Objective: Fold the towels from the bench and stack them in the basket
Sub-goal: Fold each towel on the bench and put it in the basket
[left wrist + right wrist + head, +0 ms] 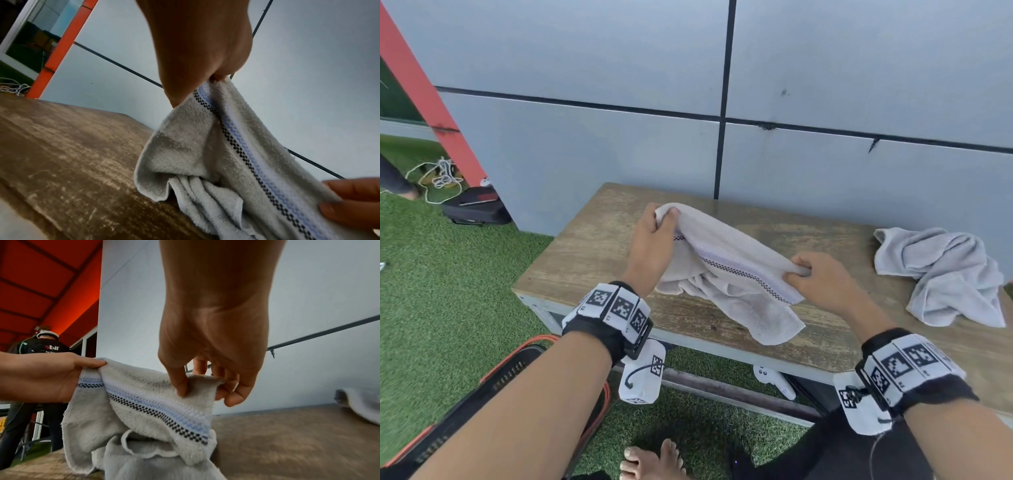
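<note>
left hand (650, 240) and right hand (822, 281) pinch striped towel (729, 270) edge – fingers clamped on cloth – above bench (592, 253).

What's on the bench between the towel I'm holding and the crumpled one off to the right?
Nothing: the head view shows bare bench between the striped towel and the crumpled towel.

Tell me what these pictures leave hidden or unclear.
- Black basket with orange rim, head view: the left forearm covers most of it, so its contents are unseen.
- Crumpled grey towel: blurred and cut off at the right wrist view's edge.
- Beige striped towel: its lower part bunches on the worn wooden bench, hiding its full shape.
</note>
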`<control>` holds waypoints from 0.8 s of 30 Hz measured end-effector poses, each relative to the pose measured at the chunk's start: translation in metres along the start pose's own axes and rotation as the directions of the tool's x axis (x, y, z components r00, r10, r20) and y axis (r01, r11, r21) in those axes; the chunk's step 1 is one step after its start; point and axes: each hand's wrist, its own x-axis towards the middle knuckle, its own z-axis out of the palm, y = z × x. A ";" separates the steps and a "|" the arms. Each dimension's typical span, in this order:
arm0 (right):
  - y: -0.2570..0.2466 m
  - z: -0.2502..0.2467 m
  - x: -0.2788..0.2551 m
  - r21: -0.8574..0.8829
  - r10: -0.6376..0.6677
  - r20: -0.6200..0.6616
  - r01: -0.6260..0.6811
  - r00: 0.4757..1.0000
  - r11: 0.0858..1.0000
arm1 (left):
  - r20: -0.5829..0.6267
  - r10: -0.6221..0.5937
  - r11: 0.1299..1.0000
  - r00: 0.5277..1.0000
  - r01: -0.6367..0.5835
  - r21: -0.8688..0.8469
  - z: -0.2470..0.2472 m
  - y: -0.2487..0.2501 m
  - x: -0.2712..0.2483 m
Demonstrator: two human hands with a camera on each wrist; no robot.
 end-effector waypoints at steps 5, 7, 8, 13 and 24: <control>0.014 0.019 -0.007 0.010 0.020 0.012 -0.020 1.000 1.000 | 0.192 -0.140 0.964 0.971 0.090 0.252 0.002 -0.019 -0.002; 0.014 0.026 -0.008 0.058 0.005 0.010 -0.005 1.000 0.998 | 0.286 -0.192 0.922 0.939 0.073 0.381 0.007 -0.026 -0.004; 0.014 0.029 -0.008 0.085 -0.008 0.000 0.008 1.000 0.996 | 0.326 -0.208 0.909 0.922 0.058 0.413 0.009 -0.028 -0.007; 0.012 0.041 -0.006 0.188 -0.010 -0.138 0.036 0.990 0.982 | 0.403 -0.194 0.907 0.894 0.007 0.420 0.018 -0.038 -0.018; 0.012 0.066 -0.011 0.051 -0.063 0.231 0.052 0.971 0.997 | 0.551 -0.240 0.835 0.799 -0.120 0.537 0.021 -0.046 -0.026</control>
